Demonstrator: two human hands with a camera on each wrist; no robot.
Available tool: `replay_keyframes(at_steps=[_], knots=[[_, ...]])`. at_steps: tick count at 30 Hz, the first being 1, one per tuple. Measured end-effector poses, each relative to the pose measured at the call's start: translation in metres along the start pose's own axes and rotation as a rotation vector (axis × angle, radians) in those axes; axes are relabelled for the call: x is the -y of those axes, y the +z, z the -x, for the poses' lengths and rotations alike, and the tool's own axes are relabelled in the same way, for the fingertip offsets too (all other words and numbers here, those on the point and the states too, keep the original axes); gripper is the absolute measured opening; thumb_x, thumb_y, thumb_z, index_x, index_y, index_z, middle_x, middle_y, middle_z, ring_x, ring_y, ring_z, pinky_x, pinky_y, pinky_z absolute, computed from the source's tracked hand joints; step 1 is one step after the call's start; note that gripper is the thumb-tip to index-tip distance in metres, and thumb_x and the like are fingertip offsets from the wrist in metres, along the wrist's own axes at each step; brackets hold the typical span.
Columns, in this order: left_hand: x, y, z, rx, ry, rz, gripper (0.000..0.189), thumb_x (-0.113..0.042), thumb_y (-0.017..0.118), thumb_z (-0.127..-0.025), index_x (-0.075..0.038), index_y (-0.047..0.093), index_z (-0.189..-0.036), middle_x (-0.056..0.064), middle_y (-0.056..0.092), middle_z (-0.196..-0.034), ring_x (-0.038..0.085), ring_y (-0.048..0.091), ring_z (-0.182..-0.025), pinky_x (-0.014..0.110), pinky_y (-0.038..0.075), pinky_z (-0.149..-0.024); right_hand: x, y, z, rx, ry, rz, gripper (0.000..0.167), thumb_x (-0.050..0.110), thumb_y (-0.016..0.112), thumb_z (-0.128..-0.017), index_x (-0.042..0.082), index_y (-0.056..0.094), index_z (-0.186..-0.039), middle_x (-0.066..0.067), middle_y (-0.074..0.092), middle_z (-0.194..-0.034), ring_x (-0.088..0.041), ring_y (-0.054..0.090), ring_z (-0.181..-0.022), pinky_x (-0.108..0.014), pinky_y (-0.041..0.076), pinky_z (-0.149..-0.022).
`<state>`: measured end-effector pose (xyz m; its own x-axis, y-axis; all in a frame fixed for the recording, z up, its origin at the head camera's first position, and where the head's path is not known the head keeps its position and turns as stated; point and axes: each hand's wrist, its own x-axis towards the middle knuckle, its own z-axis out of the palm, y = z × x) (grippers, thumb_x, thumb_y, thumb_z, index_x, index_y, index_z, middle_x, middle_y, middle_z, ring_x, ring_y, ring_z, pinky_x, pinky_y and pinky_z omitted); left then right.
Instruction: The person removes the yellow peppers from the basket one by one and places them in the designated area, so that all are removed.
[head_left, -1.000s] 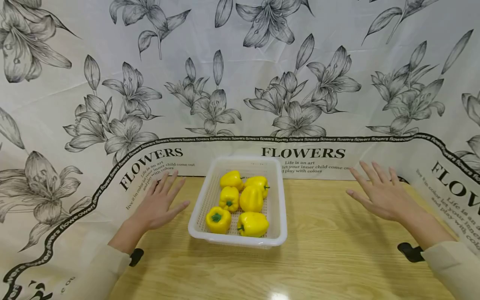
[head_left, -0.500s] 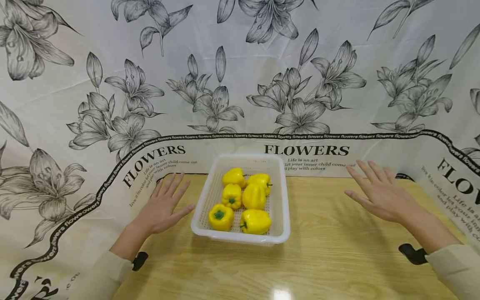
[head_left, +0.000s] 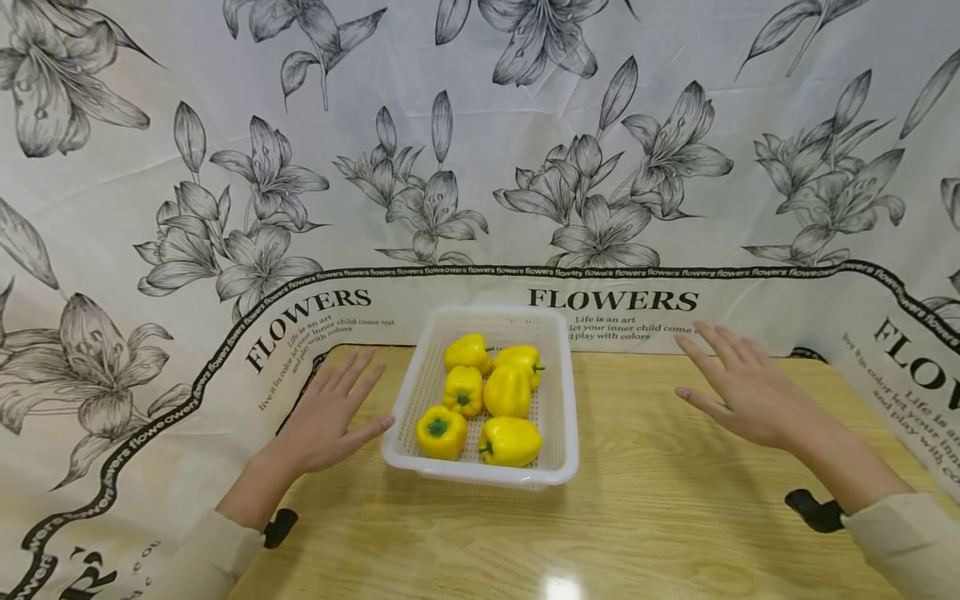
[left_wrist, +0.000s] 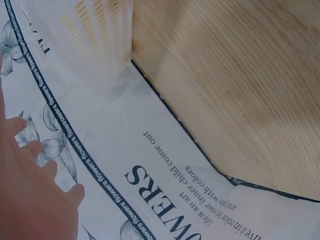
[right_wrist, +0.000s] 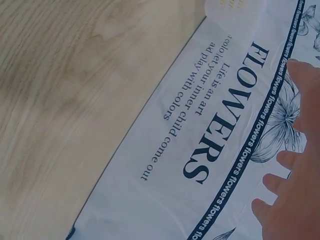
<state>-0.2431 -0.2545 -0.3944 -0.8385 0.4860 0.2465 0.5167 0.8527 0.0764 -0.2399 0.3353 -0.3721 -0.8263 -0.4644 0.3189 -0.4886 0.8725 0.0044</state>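
A white plastic basket (head_left: 480,475) with slotted walls stands on the table near the back cloth. Several yellow bell peppers (head_left: 507,392) with green stems lie inside it. Left of the basket, my left hand (head_left: 322,425) is held with fingers spread, its thumb close to the basket's rim; whether they touch I cannot tell. My right hand (head_left: 757,396) hovers well to the right of the basket, fingers extended and holding nothing. In the left wrist view, part of the basket (left_wrist: 100,35) shows at the top, with the left hand (left_wrist: 37,190) at lower left.
A white cloth (head_left: 480,192) printed with dark lilies and lettering hangs behind and along both sides of the wooden table (head_left: 637,517). Dark straps (head_left: 813,510) show at both wrists, below the light sleeves (head_left: 907,537).
The right hand has shifted a little left, toward the basket. The head view has tilted slightly, moving the scene a bit right and up. Basket and peppers keep their arrangement.
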Motion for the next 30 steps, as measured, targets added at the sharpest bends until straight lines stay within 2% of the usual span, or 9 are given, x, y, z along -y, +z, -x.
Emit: replay_keyframes(at_steps=[5, 10, 14, 23, 30], knots=[[-0.008, -0.002, 0.002, 0.013, 0.007, 0.046, 0.083, -0.063, 0.050, -0.101, -0.023, 0.016, -0.166, 0.003, 0.003, -0.173, 0.030, 0.004, -0.158, 0.056, 0.010, -0.126, 0.007, -0.001, -0.001, -0.021, -0.043, 0.010, 0.083, 0.040, 0.066, -0.100, 0.015, 0.020, -0.165, -0.024, 0.018, -0.167, -0.055, 0.023, -0.146, -0.070, 0.023, -0.115], [-0.012, 0.000, 0.004, -0.003, 0.024, 0.082, 0.083, -0.060, 0.054, -0.100, -0.023, 0.018, -0.166, 0.005, 0.007, -0.173, 0.033, 0.007, -0.158, 0.062, 0.015, -0.124, 0.013, -0.001, -0.006, -0.043, -0.085, 0.010, 0.083, 0.038, 0.070, -0.097, 0.016, 0.025, -0.164, -0.026, 0.027, -0.162, -0.056, 0.031, -0.141, -0.072, 0.031, -0.109], [-0.013, 0.003, 0.004, -0.020, 0.038, 0.105, 0.082, -0.059, 0.057, -0.100, -0.024, 0.021, -0.165, 0.007, 0.012, -0.172, 0.037, 0.011, -0.156, 0.067, 0.021, -0.119, 0.020, -0.002, -0.009, -0.044, -0.088, -0.018, 0.082, 0.037, 0.071, -0.097, 0.016, 0.027, -0.163, -0.026, 0.029, -0.161, -0.055, 0.032, -0.141, -0.072, 0.034, -0.107], [-0.018, 0.008, 0.005, -0.012, 0.037, 0.165, 0.081, -0.060, 0.059, -0.098, -0.024, 0.028, -0.164, 0.008, 0.018, -0.171, 0.039, 0.016, -0.155, 0.070, 0.026, -0.116, 0.041, -0.003, -0.014, -0.003, -0.077, -0.118, 0.075, 0.036, 0.069, -0.099, 0.016, 0.032, -0.162, -0.024, 0.031, -0.160, -0.051, 0.032, -0.143, -0.072, 0.034, -0.108], [-0.024, 0.011, 0.005, -0.026, 0.035, 0.211, 0.082, -0.058, 0.062, -0.097, -0.021, 0.028, -0.164, 0.007, 0.019, -0.171, 0.039, 0.019, -0.154, 0.069, 0.028, -0.115, 0.057, -0.001, -0.021, -0.015, -0.106, -0.171, 0.070, 0.032, 0.069, -0.099, 0.011, 0.037, -0.158, -0.023, 0.035, -0.158, -0.048, 0.035, -0.142, -0.069, 0.036, -0.109]])
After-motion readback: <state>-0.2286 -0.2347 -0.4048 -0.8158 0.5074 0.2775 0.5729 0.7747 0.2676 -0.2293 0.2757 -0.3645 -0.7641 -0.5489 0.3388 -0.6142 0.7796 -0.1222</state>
